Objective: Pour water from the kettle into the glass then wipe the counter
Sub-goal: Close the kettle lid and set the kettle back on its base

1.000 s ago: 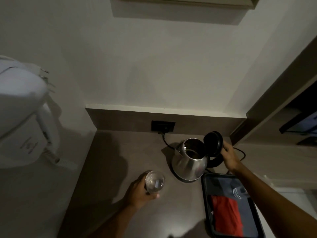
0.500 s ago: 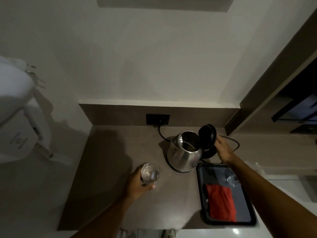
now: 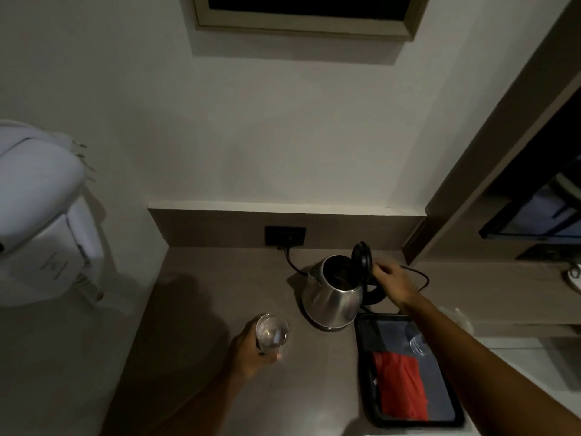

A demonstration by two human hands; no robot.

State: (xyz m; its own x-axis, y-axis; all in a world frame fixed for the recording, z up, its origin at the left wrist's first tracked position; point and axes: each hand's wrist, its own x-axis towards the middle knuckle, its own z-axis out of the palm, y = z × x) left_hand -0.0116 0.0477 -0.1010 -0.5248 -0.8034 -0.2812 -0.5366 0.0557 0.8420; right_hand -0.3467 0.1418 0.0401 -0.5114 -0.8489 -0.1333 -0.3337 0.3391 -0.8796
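Head view: kettle point(image 3: 333, 294) lid up, glass point(image 3: 272, 333) gripped in left hand point(image 3: 251, 350).
I can't tell whether right hand point(image 3: 391, 283) grips; an open lid risks spilling.

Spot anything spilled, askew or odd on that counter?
No spill visible on the counter, though the light is dim. One oddity: the kettle lid stands open. The glass is upright in the left hand.

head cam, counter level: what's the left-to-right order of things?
White wall-mounted appliance → left hand holding the glass → steel kettle, lid open → right hand at the kettle's handle. The black tray with the red cloth lies nearer, overlapping.
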